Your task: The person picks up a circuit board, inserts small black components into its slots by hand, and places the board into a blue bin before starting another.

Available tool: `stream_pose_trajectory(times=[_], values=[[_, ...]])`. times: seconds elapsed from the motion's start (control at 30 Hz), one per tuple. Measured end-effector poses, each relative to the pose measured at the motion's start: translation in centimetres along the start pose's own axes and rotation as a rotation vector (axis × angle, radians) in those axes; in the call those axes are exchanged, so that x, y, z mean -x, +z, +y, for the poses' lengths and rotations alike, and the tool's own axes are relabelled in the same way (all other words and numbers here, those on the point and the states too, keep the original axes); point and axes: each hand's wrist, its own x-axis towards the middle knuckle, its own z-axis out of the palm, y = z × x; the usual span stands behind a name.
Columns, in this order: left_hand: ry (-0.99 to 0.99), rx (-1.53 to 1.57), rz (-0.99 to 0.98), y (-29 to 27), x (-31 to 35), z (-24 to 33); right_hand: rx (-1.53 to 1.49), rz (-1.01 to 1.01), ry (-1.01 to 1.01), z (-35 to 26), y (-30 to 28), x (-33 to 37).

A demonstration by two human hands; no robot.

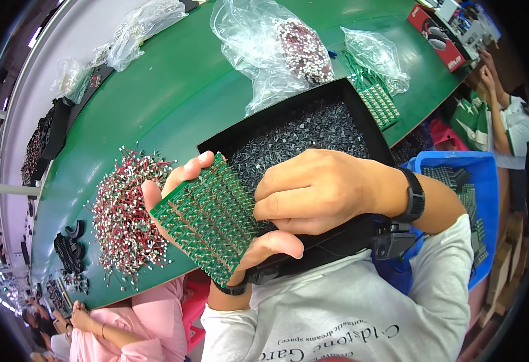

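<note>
My left hand (268, 247) holds a green circuit board panel (207, 214), tilted, with its fingers behind the far edge and its thumb by the near right edge. Rows of small parts cover the panel. My right hand (321, 190) is closed, fingertips pressed together at the panel's right edge; whatever lies between them is hidden. Beneath both hands stands a black tray (374, 131) filled with small black parts (303, 130). Left of the panel, a heap of red wires with white ends (129, 220) lies on the green table (156, 102).
Beyond the tray lie a clear bag (240, 36) with more wires (303, 51) and another green panel (379, 105). A blue bin (487, 181) holding panels is at my right. A red box (436, 36) stands far right. People sit at left and right.
</note>
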Motion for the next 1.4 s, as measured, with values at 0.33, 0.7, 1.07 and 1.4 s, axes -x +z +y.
stream_pose_trajectory(times=[0.33,0.7,1.07,1.4], values=[[-0.028,0.08,-0.019,0.1,0.1,0.5,0.008,-0.015,-0.022,0.1,0.2,0.0],[-0.088,0.18,-0.065,0.7,-0.6,-0.2,0.053,0.07,-0.027,0.1,0.4,-0.2],[-0.098,0.653,-0.173,-1.5,-1.9,-1.5,-0.053,0.06,0.077,-0.4,-0.9,-0.6],[-0.562,1.169,-0.181,-3.4,-2.7,-2.2,-0.002,0.1,0.093,-1.2,0.5,-0.7]])
